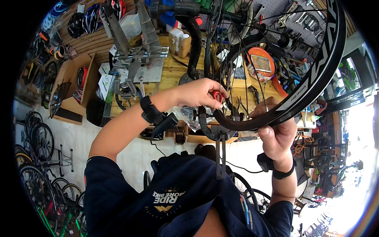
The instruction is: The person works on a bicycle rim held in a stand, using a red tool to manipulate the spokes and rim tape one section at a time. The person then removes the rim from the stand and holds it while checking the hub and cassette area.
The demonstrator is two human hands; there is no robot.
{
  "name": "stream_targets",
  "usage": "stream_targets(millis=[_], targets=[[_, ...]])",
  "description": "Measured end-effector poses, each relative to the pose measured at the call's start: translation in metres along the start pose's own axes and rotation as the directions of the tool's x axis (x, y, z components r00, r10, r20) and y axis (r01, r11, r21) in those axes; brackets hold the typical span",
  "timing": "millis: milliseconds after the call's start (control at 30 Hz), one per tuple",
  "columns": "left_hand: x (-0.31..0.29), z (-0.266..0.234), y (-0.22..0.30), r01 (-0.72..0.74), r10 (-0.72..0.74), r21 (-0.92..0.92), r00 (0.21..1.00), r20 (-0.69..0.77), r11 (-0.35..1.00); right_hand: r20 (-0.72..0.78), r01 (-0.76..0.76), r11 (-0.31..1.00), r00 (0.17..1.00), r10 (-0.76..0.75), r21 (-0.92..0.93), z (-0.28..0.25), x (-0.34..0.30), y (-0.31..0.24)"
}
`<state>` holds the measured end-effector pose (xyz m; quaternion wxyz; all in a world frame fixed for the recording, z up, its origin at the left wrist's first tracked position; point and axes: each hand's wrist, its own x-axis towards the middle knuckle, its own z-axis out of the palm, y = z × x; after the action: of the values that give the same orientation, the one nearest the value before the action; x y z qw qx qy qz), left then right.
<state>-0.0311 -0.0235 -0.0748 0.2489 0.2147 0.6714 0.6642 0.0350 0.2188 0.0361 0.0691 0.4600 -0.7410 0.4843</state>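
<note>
Looking over from beside the bench, I see a bicycle wheel sweeping through the space from about 1 o'clock round to 3, its black rim curving low toward the person. The left hand, just off the centre toward 1 o'clock, is closed in a pinch, thumb and fingers on a small red tool close to the spokes. The right hand, just past 3 o'clock, is half curled about the rim, fingers on the spoke side and thumb at the outer edge; how hard it presses I can't tell.

I'd expect the wheel to feel light for its breadth, stiff across the rim and inclined to turn at a nudge. The black finish looks smooth, so a sweaty palm might slide (a wipe would help). The spokes are the delicate part: thin, springy and easily bent if leaned on. Better, I think, to take the rim itself between thumb and fingers, as at 3 o'clock, and leave the spokes unloaded. The tool, being so small, would suit fingertips only, held snugly lest it slip.
</note>
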Motion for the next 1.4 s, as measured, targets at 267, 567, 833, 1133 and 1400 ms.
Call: stream_targets(millis=[267, 567, 833, 1133, 1400], targets=[[0.000, -0.007, 0.004, 0.014, -0.016, 0.167, 1.000, 0.011, 0.986, -0.009, -0.074, 0.997, 0.997, 0.074, 0.000, 0.004, -0.003, -0.005], [0.006, -0.028, 0.011, -0.075, 0.078, 0.379, 0.997, 0.008, 0.922, -0.028, -0.147, 0.986, 0.988, 0.149, 0.082, 0.005, 0.000, -0.009], [-0.045, 0.002, 0.067, 0.010, -0.001, 0.128, 0.997, -0.073, 0.992, -0.080, -0.220, 0.930, 0.964, 0.254, 0.294, 0.007, -0.009, -0.009], [-0.030, 0.034, 0.045, -0.131, 0.137, -0.181, 0.990, 0.018, 0.975, -0.105, -0.172, 0.944, 0.972, 0.208, 0.282, 0.009, -0.009, -0.007], [-0.032, 0.022, 0.049, -0.126, 0.142, -0.232, 0.988, 0.053, 0.964, -0.090, -0.213, 0.948, 0.967, 0.239, 0.235, 0.010, -0.013, -0.006]])
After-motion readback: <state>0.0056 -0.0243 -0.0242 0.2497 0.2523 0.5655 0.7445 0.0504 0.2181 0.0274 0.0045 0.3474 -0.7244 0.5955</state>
